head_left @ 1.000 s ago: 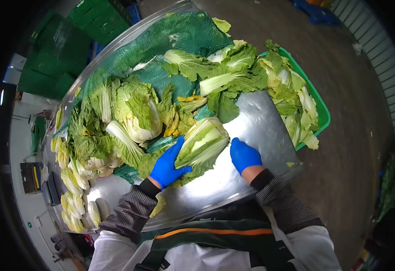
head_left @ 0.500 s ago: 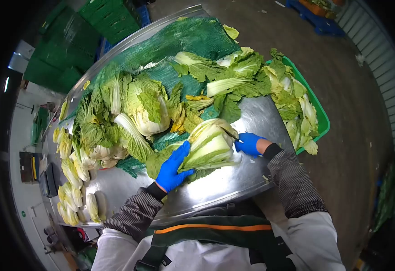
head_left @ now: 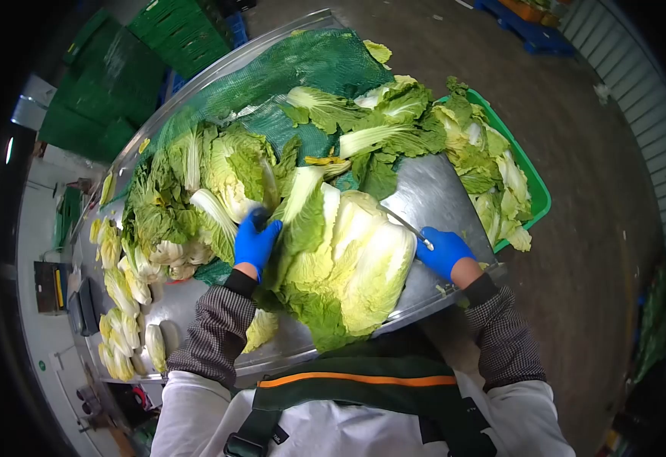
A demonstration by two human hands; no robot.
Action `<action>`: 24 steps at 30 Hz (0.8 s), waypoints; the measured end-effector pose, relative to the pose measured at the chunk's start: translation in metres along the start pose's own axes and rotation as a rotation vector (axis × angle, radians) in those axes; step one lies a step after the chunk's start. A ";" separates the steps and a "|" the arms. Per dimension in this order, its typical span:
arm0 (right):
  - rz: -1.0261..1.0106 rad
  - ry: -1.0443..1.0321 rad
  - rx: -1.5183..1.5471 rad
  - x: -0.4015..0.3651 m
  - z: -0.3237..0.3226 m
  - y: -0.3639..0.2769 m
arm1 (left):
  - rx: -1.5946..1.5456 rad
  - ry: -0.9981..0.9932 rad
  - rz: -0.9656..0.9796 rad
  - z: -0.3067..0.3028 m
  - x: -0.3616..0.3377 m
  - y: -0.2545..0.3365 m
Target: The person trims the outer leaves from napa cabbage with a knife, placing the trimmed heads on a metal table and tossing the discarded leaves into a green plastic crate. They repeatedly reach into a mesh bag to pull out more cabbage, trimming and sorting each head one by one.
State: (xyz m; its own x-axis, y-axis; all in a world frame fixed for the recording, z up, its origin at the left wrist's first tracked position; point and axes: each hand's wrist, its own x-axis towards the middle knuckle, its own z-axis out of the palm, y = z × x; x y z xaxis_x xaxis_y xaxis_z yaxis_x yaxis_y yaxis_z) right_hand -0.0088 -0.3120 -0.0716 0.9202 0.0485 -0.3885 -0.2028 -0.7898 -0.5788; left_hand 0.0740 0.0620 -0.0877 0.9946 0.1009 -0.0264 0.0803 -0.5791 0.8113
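Note:
A pale Chinese cabbage (head_left: 371,263) lies on the steel table close in front of me, its leafy end toward my body. Outer leaves (head_left: 302,206) hang loose along its left side. My left hand (head_left: 255,244), in a blue glove, is beside these leaves with thumb and fingers apart; I see nothing held in it. My right hand (head_left: 444,253), also gloved in blue, is closed around the handle of a knife (head_left: 400,218). The narrow blade points up and left, over the cut end of the cabbage.
Cabbages and loose leaves (head_left: 165,206) lie heaped at left on green netting (head_left: 295,68). Several small trimmed cabbages (head_left: 120,331) line the left side of the steel table (head_left: 432,190). A green crate (head_left: 540,190) full of leaves stands off the right edge. Green crates (head_left: 184,34) are stacked behind.
The cabbage has turned and come closer to me, with its outer leaves spread loose on the left. My left hand has let go and moved up and left. The knife blade has come into clear view.

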 end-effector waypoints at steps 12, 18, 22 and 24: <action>0.156 0.165 0.558 -0.024 0.036 -0.014 | -0.027 -0.615 -0.006 0.108 -0.073 0.059; 0.213 0.041 0.980 -0.021 0.062 0.006 | -0.250 -0.596 -0.146 0.115 -0.070 0.043; 0.251 0.002 0.968 -0.017 0.060 0.005 | 0.003 -0.461 0.097 0.127 -0.087 0.069; 0.288 0.021 0.890 -0.017 0.058 0.004 | -0.010 -0.528 0.062 0.129 -0.084 0.072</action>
State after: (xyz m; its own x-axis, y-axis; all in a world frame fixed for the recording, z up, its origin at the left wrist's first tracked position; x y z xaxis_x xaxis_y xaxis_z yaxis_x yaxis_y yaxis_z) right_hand -0.0444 -0.2811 -0.1090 0.7985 -0.0942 -0.5946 -0.5980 -0.0107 -0.8014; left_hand 0.0052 -0.0923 -0.1019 0.8955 -0.3563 -0.2666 0.0218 -0.5632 0.8260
